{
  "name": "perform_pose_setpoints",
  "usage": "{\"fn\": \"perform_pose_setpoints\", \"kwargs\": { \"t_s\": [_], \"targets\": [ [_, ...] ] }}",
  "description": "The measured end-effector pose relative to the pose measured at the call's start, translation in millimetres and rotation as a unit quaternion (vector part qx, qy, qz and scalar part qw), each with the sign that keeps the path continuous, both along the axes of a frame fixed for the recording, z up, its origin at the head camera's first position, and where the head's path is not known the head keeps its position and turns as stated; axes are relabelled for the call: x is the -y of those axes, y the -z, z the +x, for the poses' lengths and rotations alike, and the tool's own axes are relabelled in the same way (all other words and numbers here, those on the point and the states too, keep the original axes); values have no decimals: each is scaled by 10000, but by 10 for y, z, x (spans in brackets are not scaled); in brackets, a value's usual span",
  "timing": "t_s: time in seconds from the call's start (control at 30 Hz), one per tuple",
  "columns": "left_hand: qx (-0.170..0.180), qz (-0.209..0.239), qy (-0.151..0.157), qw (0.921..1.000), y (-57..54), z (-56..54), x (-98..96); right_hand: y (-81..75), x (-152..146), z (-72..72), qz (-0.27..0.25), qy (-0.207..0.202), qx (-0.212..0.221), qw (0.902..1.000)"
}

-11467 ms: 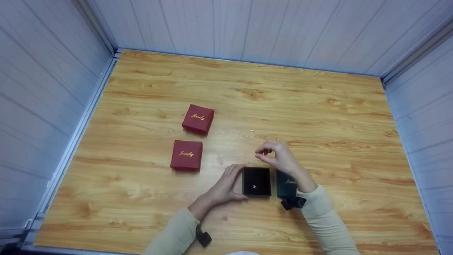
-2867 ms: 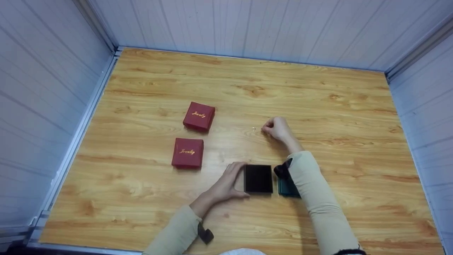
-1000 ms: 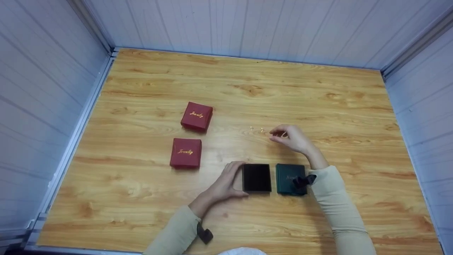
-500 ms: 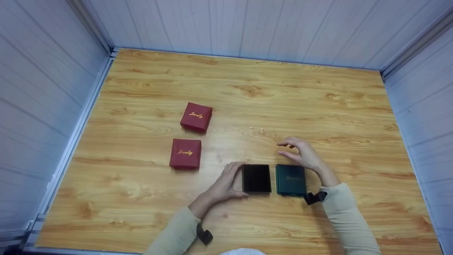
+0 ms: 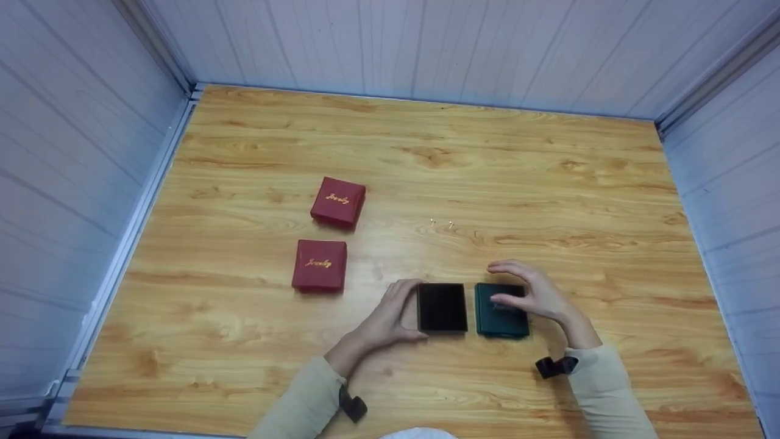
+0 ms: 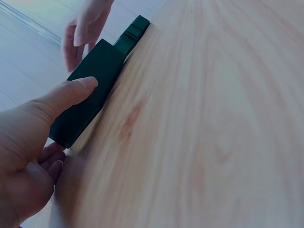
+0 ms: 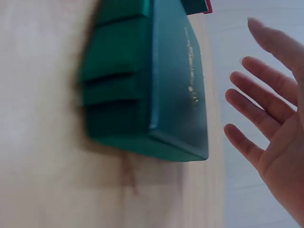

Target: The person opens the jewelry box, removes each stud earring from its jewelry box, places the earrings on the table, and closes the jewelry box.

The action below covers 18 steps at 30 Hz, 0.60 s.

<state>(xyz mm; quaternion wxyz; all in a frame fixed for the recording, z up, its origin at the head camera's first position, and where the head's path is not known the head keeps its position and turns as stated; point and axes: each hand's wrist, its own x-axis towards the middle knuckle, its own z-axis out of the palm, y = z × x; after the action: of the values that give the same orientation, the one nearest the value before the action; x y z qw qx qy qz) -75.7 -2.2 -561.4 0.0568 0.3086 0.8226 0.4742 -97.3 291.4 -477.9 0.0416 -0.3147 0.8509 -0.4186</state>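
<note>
While gripping the dark green box (image 5: 442,308) from its left side, with thumb and fingers of the left hand (image 5: 380,324) bent around it, holds the right hand (image 5: 541,297) above the green lid (image 5: 501,324), with fingers extended, apart from its surface. Has the box with its black inside facing up, about midway between the left and right edges of the tabletop (image 5: 579,189), nearer to the front edge than to the back edge. Has the lid lying flat just beside it, on the side of the right edge, with gold lettering on top. Farther toward the back edge, shows two small gold pieces (image 5: 451,224), near each other. Toward the left edge, shows the front red box (image 5: 319,274) and the rear red box (image 5: 338,207), near but not touching, each with gold lettering.
</note>
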Motion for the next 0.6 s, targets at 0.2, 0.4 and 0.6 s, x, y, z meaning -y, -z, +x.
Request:
{"fn": "perform_pose_setpoints", "kwargs": {
  "t_s": [0.2,0.4,0.6],
  "targets": [
    [-6,-13,-29,10000,-6,3,-4,189,-91,83,-135,-159,-35,9998],
    [-16,-53,-4,10000,-11,5,1,485,-285,120,108,-184,80,9997],
    [47,-44,39,10000,-14,6,-3,578,-349,164,182,-299,209,9992]
  ]
}}
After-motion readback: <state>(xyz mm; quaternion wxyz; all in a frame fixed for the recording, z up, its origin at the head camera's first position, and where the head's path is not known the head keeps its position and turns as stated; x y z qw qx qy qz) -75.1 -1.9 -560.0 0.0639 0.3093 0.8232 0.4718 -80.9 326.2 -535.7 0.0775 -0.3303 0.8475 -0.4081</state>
